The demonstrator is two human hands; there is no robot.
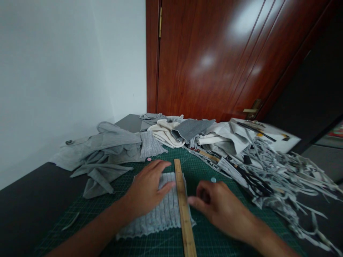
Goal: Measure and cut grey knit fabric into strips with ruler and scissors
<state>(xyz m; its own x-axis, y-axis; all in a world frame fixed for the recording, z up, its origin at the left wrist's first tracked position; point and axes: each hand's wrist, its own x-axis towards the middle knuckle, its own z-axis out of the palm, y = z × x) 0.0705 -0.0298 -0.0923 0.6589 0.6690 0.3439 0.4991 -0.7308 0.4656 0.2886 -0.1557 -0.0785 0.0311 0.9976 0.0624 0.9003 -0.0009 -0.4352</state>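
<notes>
A ribbed grey fabric piece (160,214) lies flat on the green cutting mat (150,246). Across its right side, pointing away from me, runs a wooden ruler (182,207). My left hand (147,187) is over the fabric's left part, fingers apart, with the thumb tip close to the ruler's left edge. To the right of the ruler is my right hand (218,203), its fingers curled and the thumb tip near the ruler's edge; the hand is slightly blurred, and whether it holds anything small cannot be made out.
Grey garments (115,142) are heaped at the left back. Cream and grey cloths (166,134) lie behind the mat. A tangle of fabric strips (284,178) spreads over the right side, near a white box (289,137). A brown door (203,64) stands behind.
</notes>
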